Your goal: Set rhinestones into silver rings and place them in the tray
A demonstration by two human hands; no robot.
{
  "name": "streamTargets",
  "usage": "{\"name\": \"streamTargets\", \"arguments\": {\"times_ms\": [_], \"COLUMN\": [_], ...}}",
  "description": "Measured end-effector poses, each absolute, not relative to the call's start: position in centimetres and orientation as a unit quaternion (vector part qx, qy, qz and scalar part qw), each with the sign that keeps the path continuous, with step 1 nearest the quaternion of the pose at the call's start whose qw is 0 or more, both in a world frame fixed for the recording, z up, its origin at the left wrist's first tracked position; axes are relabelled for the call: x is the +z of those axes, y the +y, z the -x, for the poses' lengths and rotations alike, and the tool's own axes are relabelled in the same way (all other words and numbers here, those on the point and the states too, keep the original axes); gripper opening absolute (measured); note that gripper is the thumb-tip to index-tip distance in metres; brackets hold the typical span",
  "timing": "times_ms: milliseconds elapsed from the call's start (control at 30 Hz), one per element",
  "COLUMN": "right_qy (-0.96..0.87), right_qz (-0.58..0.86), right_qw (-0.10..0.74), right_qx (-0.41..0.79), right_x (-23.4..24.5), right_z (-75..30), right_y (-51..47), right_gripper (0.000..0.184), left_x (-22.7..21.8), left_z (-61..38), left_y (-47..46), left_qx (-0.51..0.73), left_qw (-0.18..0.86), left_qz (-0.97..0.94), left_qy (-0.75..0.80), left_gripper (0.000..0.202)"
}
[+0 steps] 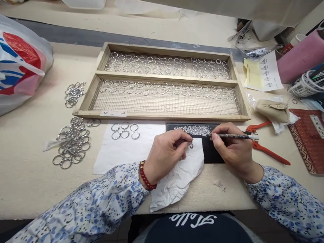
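My left hand (165, 153) is closed in a pinch on a small metal ring (191, 145), held over a crumpled white paper (179, 179). A red bead bracelet (145, 175) circles that wrist. My right hand (234, 148) grips a thin pen-like tool (234, 136), its tip pointing left toward the ring. Just behind the hands lies a black tray (211, 153) holding a heap of tiny shiny stones (196, 129). Several finished rings (125, 130) rest on a white sheet (121, 148) to the left.
A wooden mesh frame (164, 116) with rows of rings fills the middle of the table. Loose rings (72, 143) are piled at the left beside a plastic bag (17, 64). Red pliers (265, 150), a cloth pouch (273, 109), papers and a pink roll (301, 57) crowd the right.
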State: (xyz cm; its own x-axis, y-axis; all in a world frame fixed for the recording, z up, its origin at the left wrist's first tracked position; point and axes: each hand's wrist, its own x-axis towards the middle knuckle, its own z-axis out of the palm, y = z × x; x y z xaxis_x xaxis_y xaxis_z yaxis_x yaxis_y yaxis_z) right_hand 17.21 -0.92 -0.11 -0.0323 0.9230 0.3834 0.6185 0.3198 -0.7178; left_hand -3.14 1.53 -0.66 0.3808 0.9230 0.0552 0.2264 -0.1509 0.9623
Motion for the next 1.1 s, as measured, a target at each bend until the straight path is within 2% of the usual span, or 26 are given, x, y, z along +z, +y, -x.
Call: {"name": "streamTargets", "arguments": {"times_ms": [533,733,833,1100], "right_qy": [-0.706,-0.702,-0.71,-0.721], "right_qz": [0.55,0.457,0.417,0.413], "right_qw": [0.415,0.483,0.482,0.471], "right_qx": [0.163,0.257,0.299,0.297], "right_x": [0.2,0.6,0.5,0.5], "right_z": [-17.0,-16.5,-16.3,-16.3], "right_y": [-0.8,-1.4,-1.6,-1.6], "right_gripper": [0.006,0.01,0.014,0.016], "left_x": [-0.7,-0.8,-0.8,-0.8], "left_z": [3.1,3.2,3.1,3.0], "left_y": [1.7,1.5,1.5,1.6], "left_qx": [0.357,0.355,0.356,0.361], "left_qw": [0.49,0.486,0.475,0.469], "left_qz": [-0.671,-0.676,-0.683,-0.687], "left_qy": [0.428,0.425,0.426,0.422], "left_gripper": [0.014,0.015,0.016,0.016]}}
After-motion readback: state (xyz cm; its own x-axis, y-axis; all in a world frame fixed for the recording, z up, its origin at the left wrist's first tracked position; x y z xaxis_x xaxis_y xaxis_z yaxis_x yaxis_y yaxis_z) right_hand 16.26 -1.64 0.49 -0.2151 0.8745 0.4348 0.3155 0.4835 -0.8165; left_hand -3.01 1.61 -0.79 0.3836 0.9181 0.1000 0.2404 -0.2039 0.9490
